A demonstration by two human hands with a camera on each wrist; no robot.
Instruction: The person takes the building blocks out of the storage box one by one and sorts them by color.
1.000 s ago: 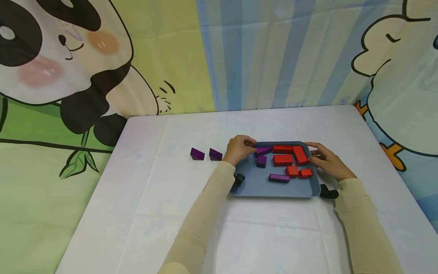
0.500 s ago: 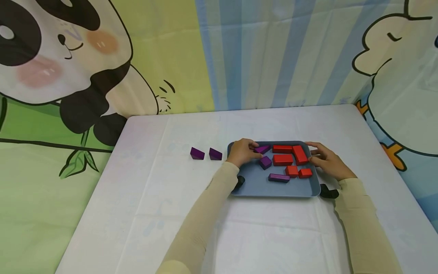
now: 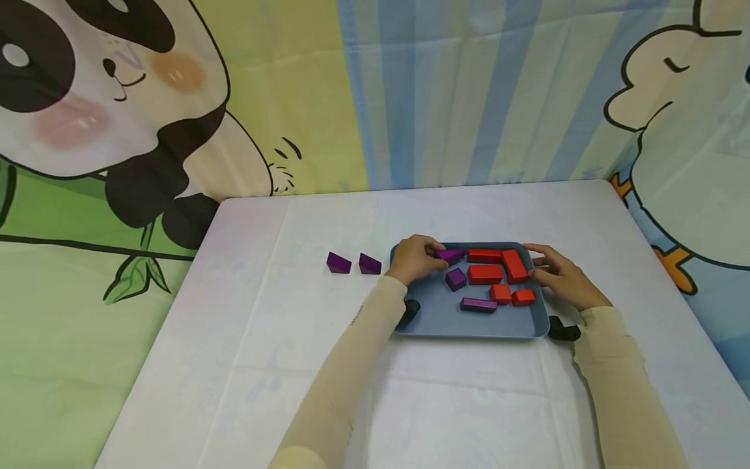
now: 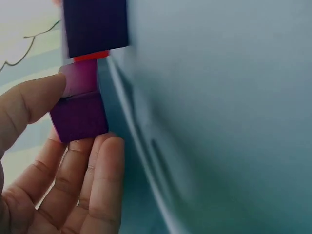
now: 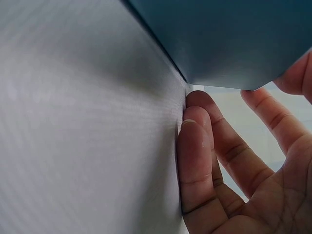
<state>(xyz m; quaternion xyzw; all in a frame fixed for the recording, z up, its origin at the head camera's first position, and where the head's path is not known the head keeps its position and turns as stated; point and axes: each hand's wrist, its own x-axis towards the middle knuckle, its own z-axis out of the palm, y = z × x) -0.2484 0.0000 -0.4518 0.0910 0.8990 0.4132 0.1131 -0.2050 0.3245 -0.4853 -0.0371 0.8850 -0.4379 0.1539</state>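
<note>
My left hand (image 3: 413, 259) reaches over the grey-blue tray (image 3: 430, 322) at its back left. It pinches a purple wedge block (image 3: 451, 255), thumb on one side and fingers on the other, as the left wrist view shows. A purple cube (image 3: 456, 279) lies just in front of the wedge, and a purple bar (image 3: 478, 305) sits nearer the front. Several red blocks (image 3: 484, 273) fill the tray's right part. At the tray's right edge rests my right hand (image 3: 559, 273); its thumb and index fingertip touch the rim, and the other fingers lie against the table.
Two purple wedges (image 3: 338, 263) stand on the white table (image 3: 281, 365), left of the tray. Black wrist-camera parts (image 3: 564, 328) show at both wrists. A printed cloth (image 3: 445, 98) hangs behind the table's back edge.
My left hand has moved right and farther into the tray. The purple wedge has shifted slightly right, and the purple cube has slid right and turned. The right hand has stayed put.
</note>
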